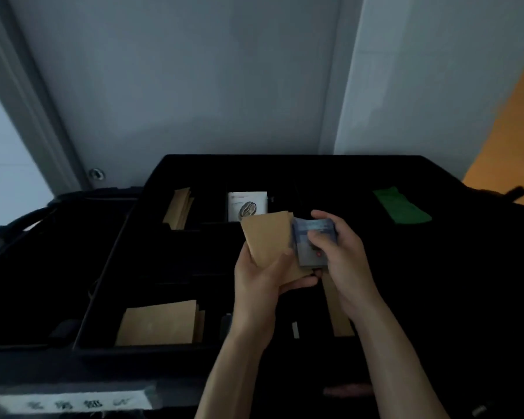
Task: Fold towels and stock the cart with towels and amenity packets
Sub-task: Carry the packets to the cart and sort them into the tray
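Sorting packets over the cart

Nearest, a pile of brown packets point(161, 326) lies in the cart tray point(103, 297); above it, the left hand point(263, 273) grips brown envelopes point(266, 240); the right hand point(336, 252) pinches blue packets point(313, 243), touching them, standing up tall; farther back sits a coffee packet point(247, 206).

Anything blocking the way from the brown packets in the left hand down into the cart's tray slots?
Nothing visible does. The left hand holds the brown packets above the black tray, whose slots lie open below. The right hand grips bluish packets beside them, not beneath. The tray is dark, so small obstacles could be hidden.
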